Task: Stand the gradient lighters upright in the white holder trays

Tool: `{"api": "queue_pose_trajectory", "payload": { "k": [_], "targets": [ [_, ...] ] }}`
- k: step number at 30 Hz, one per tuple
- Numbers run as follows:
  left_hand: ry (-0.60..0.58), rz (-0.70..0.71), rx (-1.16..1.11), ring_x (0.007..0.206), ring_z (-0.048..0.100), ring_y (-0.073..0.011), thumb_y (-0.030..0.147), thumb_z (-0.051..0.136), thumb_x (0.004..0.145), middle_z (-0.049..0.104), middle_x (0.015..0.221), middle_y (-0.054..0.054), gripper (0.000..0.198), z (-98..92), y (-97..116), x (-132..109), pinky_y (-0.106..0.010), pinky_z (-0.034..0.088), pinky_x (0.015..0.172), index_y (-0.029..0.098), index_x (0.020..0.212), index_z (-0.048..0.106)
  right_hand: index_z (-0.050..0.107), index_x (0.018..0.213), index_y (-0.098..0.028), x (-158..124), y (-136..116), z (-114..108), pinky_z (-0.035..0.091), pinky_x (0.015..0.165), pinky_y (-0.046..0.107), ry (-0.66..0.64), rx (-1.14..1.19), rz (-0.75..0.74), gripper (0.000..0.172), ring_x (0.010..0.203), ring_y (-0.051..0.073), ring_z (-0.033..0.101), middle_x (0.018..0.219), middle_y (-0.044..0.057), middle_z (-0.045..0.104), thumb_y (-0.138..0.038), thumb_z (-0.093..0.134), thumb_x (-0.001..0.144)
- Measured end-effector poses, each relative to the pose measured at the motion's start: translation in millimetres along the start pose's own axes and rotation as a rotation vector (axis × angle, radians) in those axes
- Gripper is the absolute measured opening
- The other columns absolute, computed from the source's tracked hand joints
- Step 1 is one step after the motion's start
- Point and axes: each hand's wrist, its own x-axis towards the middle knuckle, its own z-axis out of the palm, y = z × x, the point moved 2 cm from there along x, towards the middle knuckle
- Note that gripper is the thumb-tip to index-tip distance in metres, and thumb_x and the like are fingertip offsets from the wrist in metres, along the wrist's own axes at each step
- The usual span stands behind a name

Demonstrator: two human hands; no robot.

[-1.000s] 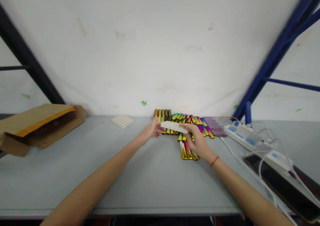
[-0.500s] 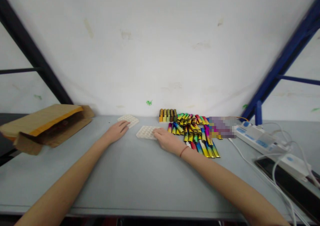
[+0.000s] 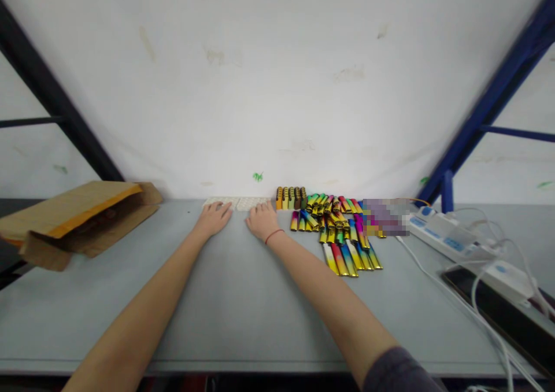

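Two white trays with a grid of small pockets lie side by side against the wall. My left hand [image 3: 213,218] rests on the front of the left tray [image 3: 222,200], fingers spread. Over the front right part of the other tray [image 3: 248,203] lies my right hand [image 3: 262,221], its fingers slightly bent and apart, hiding some of that tray. Just right of it, several dark-topped lighters [image 3: 291,198] stand upright in a tight block. Shiny multicoloured lighters [image 3: 333,221] lie in a loose pile beside the block, with a row of them [image 3: 342,259] nearer to me.
An open brown cardboard box [image 3: 87,213] sits at the left. On the right are a white power strip [image 3: 451,239] with plugs and cables, and a dark phone-like slab [image 3: 503,311]. A blurred patch covers part of the pile. Blue and black posts [image 3: 477,103] flank the grey table [image 3: 243,311].
My right hand has moved left and back, bringing its tray against the wall beside the left tray. My left hand and its tray have shifted slightly. More of the lighters shows.
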Motion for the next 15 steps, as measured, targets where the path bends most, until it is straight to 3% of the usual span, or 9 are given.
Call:
{"api": "queue_pose_trajectory", "payload": {
  "k": [5, 9, 13, 15],
  "targets": [
    [0.039, 0.037, -0.09, 0.124, 0.04, -0.0263, 0.034, 0.033, 0.092, 0.053, 0.129, -0.012, 0.045, 1.2, 19.0, 2.1, -0.043, 0.025, 0.103, 0.018, 0.131, 0.048, 0.058, 0.111, 0.003, -3.7, 4.2, -3.8, 0.015, 0.108, 0.049, 0.032, -0.011, 0.072, 0.054, 0.12, 0.034, 0.044, 0.116, 0.028, 0.059, -0.043, 0.047, 0.087],
    [0.127, 0.073, -0.207, 0.124, 0.04, -0.0286, 0.033, 0.036, 0.092, 0.054, 0.129, -0.012, 0.041, -0.7, 26.0, -3.7, -0.049, 0.026, 0.102, 0.02, 0.127, 0.05, 0.052, 0.118, 0.008, -13.0, 5.1, -7.6, 0.015, 0.11, 0.047, 0.057, 0.023, 0.011, 0.056, 0.13, 0.033, 0.034, 0.132, 0.031, 0.046, -0.039, 0.049, 0.087],
    [0.291, -0.01, -0.249, 0.13, 0.03, -0.0337, 0.036, 0.041, 0.09, 0.04, 0.139, -0.016, 0.046, -17.0, 37.7, -9.8, -0.052, 0.024, 0.105, 0.016, 0.131, 0.047, 0.057, 0.113, -0.001, -59.5, 4.5, -21.3, 0.024, 0.108, 0.046, 0.036, 0.127, -0.201, 0.052, 0.129, 0.031, 0.036, 0.134, 0.026, 0.046, -0.045, 0.047, 0.088],
    [0.339, 0.052, -0.302, 0.13, 0.03, -0.0332, 0.036, 0.04, 0.09, 0.037, 0.139, -0.018, 0.048, -31.4, 57.0, -13.1, -0.049, 0.025, 0.106, 0.011, 0.131, 0.046, 0.059, 0.112, -0.004, -95.0, 10.1, -29.1, 0.028, 0.107, 0.044, 0.0, 0.191, -0.301, 0.054, 0.13, 0.03, 0.036, 0.135, 0.023, 0.046, -0.051, 0.043, 0.089]
  ]
}}
